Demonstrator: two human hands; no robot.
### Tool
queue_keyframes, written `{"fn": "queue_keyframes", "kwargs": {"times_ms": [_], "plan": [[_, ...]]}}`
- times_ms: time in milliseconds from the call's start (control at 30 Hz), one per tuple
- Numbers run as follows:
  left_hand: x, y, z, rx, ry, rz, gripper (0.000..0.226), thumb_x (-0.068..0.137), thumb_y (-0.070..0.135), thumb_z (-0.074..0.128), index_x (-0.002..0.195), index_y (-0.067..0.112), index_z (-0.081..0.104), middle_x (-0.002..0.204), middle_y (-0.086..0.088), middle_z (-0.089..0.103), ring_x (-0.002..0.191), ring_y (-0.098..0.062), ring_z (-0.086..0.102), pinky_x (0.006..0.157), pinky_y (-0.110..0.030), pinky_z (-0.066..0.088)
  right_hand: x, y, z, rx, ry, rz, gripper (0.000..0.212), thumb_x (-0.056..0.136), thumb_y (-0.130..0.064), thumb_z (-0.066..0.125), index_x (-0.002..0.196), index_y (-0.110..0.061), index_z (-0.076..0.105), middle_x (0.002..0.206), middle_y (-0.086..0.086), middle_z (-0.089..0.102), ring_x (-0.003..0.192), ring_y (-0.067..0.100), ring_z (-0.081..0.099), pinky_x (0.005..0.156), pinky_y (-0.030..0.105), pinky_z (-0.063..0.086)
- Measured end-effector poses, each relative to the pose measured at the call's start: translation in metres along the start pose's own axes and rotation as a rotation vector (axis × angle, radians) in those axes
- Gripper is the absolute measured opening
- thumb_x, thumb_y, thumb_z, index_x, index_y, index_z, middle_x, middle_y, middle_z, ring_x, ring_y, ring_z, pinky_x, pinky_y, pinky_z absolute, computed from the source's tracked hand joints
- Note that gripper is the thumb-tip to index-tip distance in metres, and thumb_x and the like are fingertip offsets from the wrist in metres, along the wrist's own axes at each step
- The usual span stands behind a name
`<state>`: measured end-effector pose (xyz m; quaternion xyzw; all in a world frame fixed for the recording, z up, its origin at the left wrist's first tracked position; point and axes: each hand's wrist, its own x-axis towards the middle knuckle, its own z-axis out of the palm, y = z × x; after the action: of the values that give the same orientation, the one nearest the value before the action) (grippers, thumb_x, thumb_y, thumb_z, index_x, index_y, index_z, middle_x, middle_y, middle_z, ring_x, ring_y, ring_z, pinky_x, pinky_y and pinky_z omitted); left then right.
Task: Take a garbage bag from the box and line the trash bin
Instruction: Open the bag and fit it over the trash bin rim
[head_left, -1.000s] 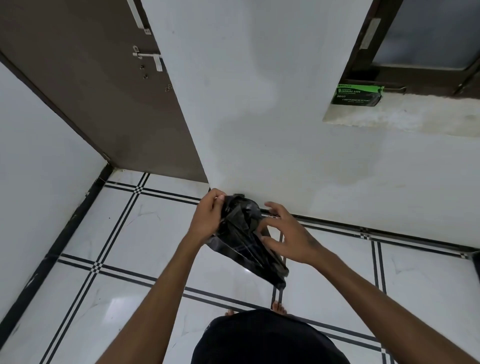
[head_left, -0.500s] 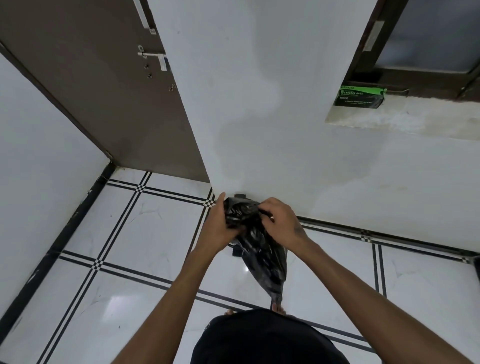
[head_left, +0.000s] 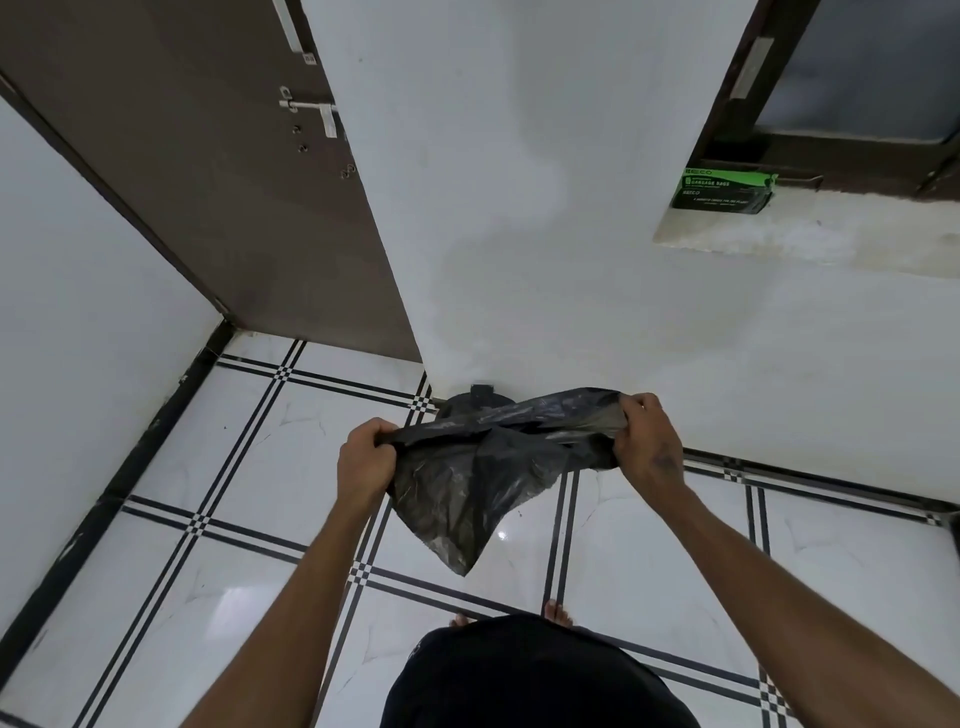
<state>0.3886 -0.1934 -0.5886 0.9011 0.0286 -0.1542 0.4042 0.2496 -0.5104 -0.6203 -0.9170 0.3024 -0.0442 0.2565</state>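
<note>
1. A white tiled floor (head_left: 156, 597) with black double lines runs up to a white wall (head_left: 519, 208); a brown door (head_left: 208, 182) stands at the left.
2. Nearest, the person's dark shirt (head_left: 530, 675) fills the bottom edge, with bare toes (head_left: 558, 613) just beyond it on the floor.
3. Both forearms reach forward over the floor.
4. The left hand (head_left: 363, 462) has its fingers curled tight around the left end of a black bag (head_left: 478, 467).
5. The right hand (head_left: 647, 441) pinches the bag's right end, fingers bent over the rim.
6. The bag is stretched between the two hands in the air; its body hangs down to a point above the floor.
7. Behind the bag, a dark bin (head_left: 475, 402) stands on the floor against the wall, mostly hidden.
8. Farthest, a green box (head_left: 722, 189) lies on the window sill (head_left: 831, 234) at the upper right, near its left end.
</note>
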Motion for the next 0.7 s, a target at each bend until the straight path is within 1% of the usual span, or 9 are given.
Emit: {"fn": "queue_keyframes", "kwargs": {"times_ms": [133,200,300,367,433,533,600,667,700], "plan": [[0.001,0.018,0.003,-0.469,-0.072,-0.275,0.031,0.083,-0.001,0.036,0.079,0.013,0.063,0.075,-0.008,0.060,0.072,-0.022,0.050,0.058,-0.027,0.038,0.004,0.000,0.003,0.014,-0.111,-0.049,0.027,0.083,0.010,0.051,0.084,-0.015,0.063,0.110,0.003,0.049,0.087,0.017,0.048,0.069,0.025,0.039],[-0.003,0.026,0.001,-0.544,-0.096,-0.331,0.026,0.088,0.009,0.038,0.079,0.013,0.062,0.074,-0.009,0.059,0.071,-0.023,0.050,0.059,-0.029,0.038,0.006,-0.004,0.003,-0.047,-0.219,-0.105,0.026,0.086,0.011,0.053,0.089,-0.012,0.066,0.109,0.002,0.047,0.087,0.016,0.045,0.069,0.021,0.037],[-0.003,0.026,-0.003,-0.535,-0.112,-0.314,0.024,0.087,0.023,0.041,0.081,0.011,0.061,0.074,-0.010,0.059,0.071,-0.024,0.053,0.064,-0.032,0.040,0.004,0.002,0.004,-0.082,-0.238,-0.149,0.049,0.074,0.023,0.045,0.109,-0.004,0.067,0.116,-0.001,0.051,0.092,0.013,0.057,0.071,0.015,0.045],[0.000,0.019,-0.007,-0.419,-0.097,-0.153,0.030,0.082,0.035,0.051,0.075,0.008,0.060,0.073,-0.009,0.060,0.075,-0.023,0.055,0.067,-0.035,0.042,0.003,0.007,0.003,-0.061,-0.256,-0.168,0.055,0.071,0.019,0.044,0.113,-0.006,0.070,0.119,-0.002,0.060,0.105,0.020,0.061,0.083,0.019,0.044],[-0.001,0.013,-0.009,-0.224,-0.096,0.028,0.041,0.078,0.049,0.066,0.075,0.008,0.060,0.071,-0.002,0.064,0.073,-0.021,0.059,0.067,-0.034,0.046,0.002,0.015,0.002,-0.070,-0.277,-0.113,0.046,0.074,0.010,0.048,0.108,-0.009,0.072,0.114,0.004,0.068,0.107,0.028,0.063,0.083,0.028,0.046],[-0.002,0.008,-0.013,0.143,-0.117,0.234,0.042,0.069,0.054,0.079,0.080,0.021,0.055,0.074,0.008,0.064,0.071,-0.008,0.060,0.061,-0.025,0.046,-0.001,0.013,0.000,-0.056,-0.213,0.104,0.020,0.087,-0.011,0.049,0.086,-0.007,0.069,0.091,0.010,0.070,0.092,0.034,0.065,0.072,0.033,0.047],[0.000,0.005,-0.014,0.307,-0.134,0.326,0.044,0.066,0.054,0.081,0.084,0.025,0.053,0.077,0.011,0.064,0.071,-0.008,0.059,0.061,-0.026,0.046,-0.001,0.010,-0.005,0.063,-0.166,0.258,0.030,0.090,-0.027,0.051,0.070,-0.007,0.062,0.071,0.008,0.065,0.079,0.033,0.065,0.065,0.034,0.047],[0.003,0.001,-0.013,0.424,-0.098,0.388,0.039,0.069,0.052,0.079,0.083,0.025,0.055,0.075,0.009,0.064,0.069,-0.014,0.060,0.061,-0.029,0.048,0.003,0.008,-0.007,0.173,-0.105,0.337,0.031,0.085,-0.035,0.060,0.069,-0.009,0.063,0.067,0.005,0.063,0.077,0.030,0.066,0.057,0.030,0.043],[0.003,-0.001,-0.010,0.452,-0.070,0.406,0.033,0.072,0.047,0.077,0.082,0.024,0.056,0.073,0.008,0.064,0.069,-0.017,0.060,0.061,-0.030,0.048,0.005,0.005,-0.008,0.201,-0.068,0.353,0.025,0.082,-0.033,0.065,0.076,-0.009,0.066,0.072,0.004,0.065,0.080,0.029,0.066,0.057,0.028,0.042]]}}
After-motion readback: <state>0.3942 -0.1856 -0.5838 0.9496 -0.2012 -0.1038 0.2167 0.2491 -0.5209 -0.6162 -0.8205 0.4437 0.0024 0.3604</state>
